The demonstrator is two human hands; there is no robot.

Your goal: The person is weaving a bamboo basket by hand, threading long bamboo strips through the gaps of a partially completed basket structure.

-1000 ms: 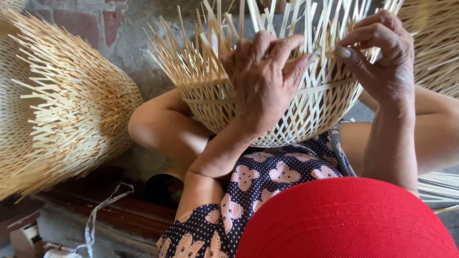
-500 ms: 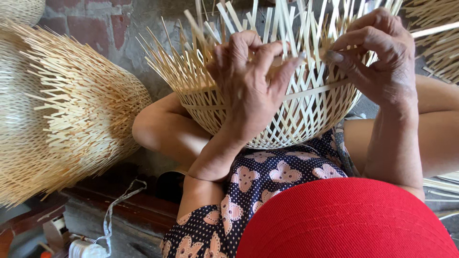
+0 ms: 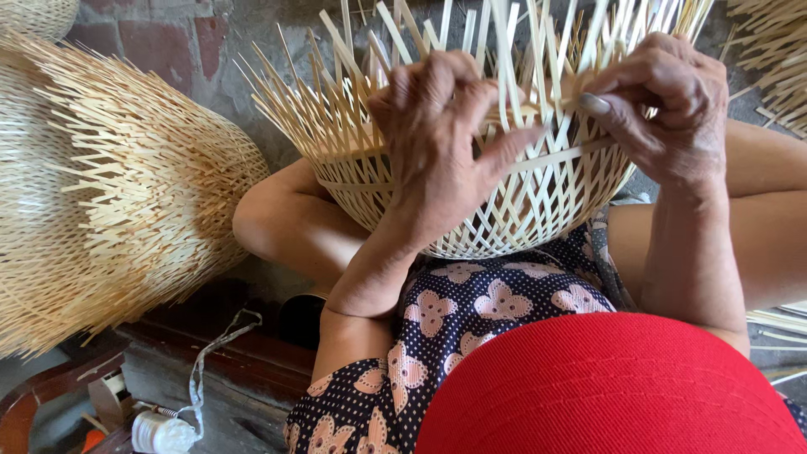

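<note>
Fingers (image 3: 609, 105) of the right hand (image 3: 664, 109) pinch a flat, pale bamboo strip (image 3: 559, 155) that runs sideways along the rim of the half-woven basket (image 3: 504, 210), while the left hand (image 3: 441, 143) lies spread against the basket's near wall, thumb out and fingertips curled closed over the loose upright slats. The basket is a round bowl of thin, cream-coloured splints crossed in an open lattice, its unfinished ends fanning upward, and it rests in the person's lap above a dark flower-print dress (image 3: 471, 311). Stacked unfinished baskets (image 3: 118, 193) with bristling ends stand well apart on the left, a white thread spool (image 3: 160, 433) lies on the floor below them, and a red cap (image 3: 605, 387) fills the lower foreground.
</note>
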